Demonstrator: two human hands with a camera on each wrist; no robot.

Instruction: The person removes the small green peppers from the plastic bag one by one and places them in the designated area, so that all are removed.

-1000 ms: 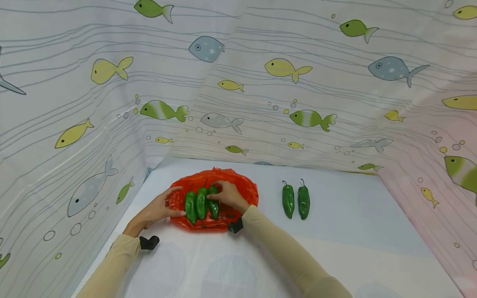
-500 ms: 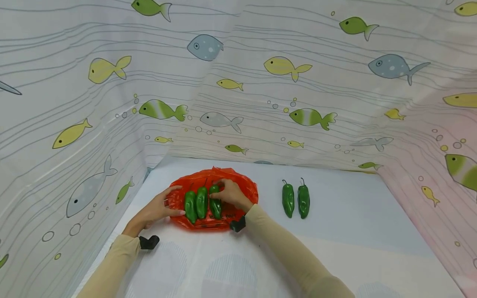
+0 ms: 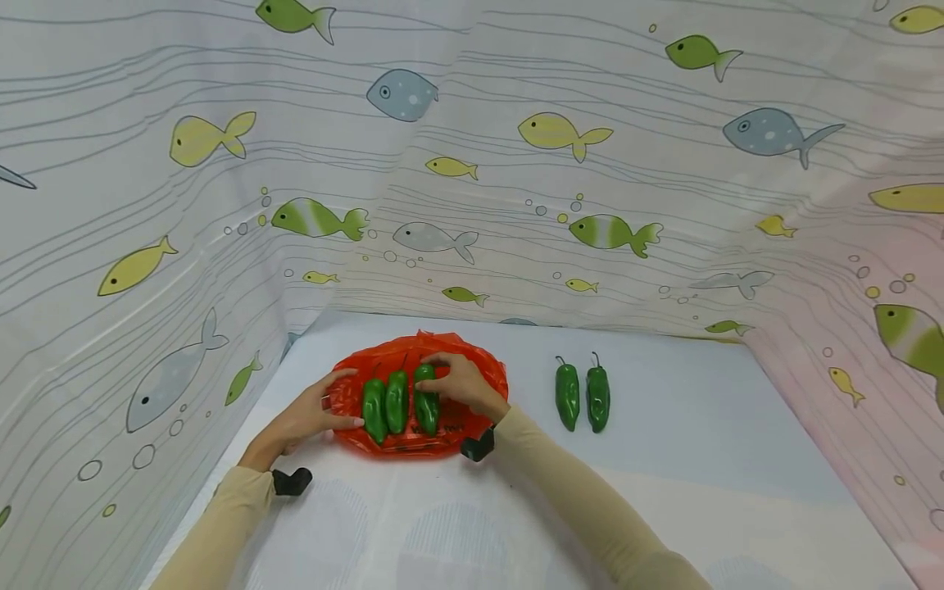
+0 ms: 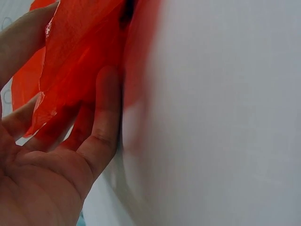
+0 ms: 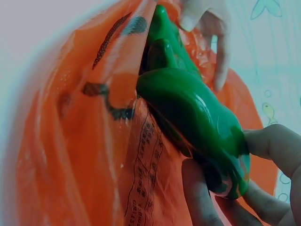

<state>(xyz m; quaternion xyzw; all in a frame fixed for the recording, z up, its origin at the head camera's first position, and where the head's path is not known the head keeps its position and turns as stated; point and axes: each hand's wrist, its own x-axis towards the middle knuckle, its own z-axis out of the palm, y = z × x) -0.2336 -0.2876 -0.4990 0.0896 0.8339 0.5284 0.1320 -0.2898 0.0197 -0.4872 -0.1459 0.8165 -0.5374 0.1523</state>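
A crumpled red plastic bag [image 3: 345, 434] with dark print lies spread on the table, with three glossy green chili peppers on it. My right hand [image 3: 465, 385] pinches the rightmost green chili pepper [image 3: 426, 410] near its stem end, thumb on one side and fingers on the other in the right wrist view. That pepper [image 5: 193, 108] stands slightly apart from the middle pepper [image 3: 397, 403] and the left pepper [image 3: 374, 414]. My left hand [image 3: 302, 418] rests at the bag's left edge, fingers spread and fairly straight. In the left wrist view, red plastic [image 4: 80, 61] partly covers its fingers.
Two more green chili peppers, one [image 3: 567, 397] beside the other [image 3: 598, 399], lie upright-facing on the white table [image 3: 678, 442] right of the bag. Fish-printed curtains [image 3: 501, 197] enclose the table at the back and sides.
My right hand has shifted the rightmost pepper slightly right, opening a gap beside the middle one. The left hand keeps its place on the bag's edge.
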